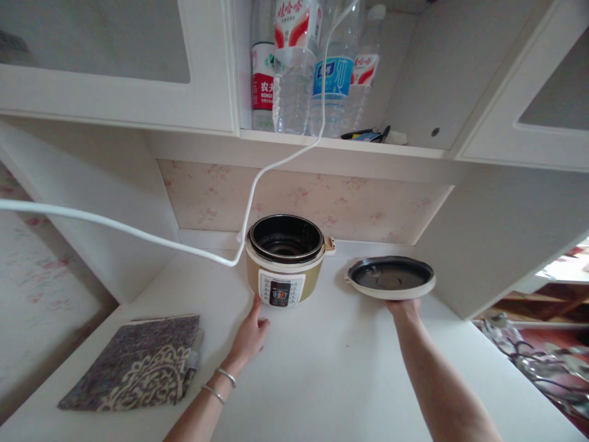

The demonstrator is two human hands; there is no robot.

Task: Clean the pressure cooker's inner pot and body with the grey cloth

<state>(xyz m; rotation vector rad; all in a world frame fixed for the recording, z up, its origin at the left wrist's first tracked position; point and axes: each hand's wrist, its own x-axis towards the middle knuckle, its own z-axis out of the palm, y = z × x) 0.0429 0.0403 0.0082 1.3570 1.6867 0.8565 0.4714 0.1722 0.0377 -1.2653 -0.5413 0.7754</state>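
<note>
A gold and white rice cooker (317, 279) stands at the back of the white surface, lidless, its control panel facing me. The dark inner pot (285, 245) inside it shows bare walls. My left hand (251, 334) points with its index finger to the lower left edge of the panel, at or very near it; the hand holds nothing. To the right, my right hand (404, 306) supports the detached cooker lid (391, 291) from below, with the lid's dark inner side facing up. Most of the right hand's fingers are hidden under the lid.
A folded grey patterned cloth (138, 365) lies at the left. Above, an open shelf (396, 146) holds several plastic bottles (294, 86). A white cable (251, 196) hangs down across the view, in front of the cooker's left side. Cabinet panels (497, 227) border the nook.
</note>
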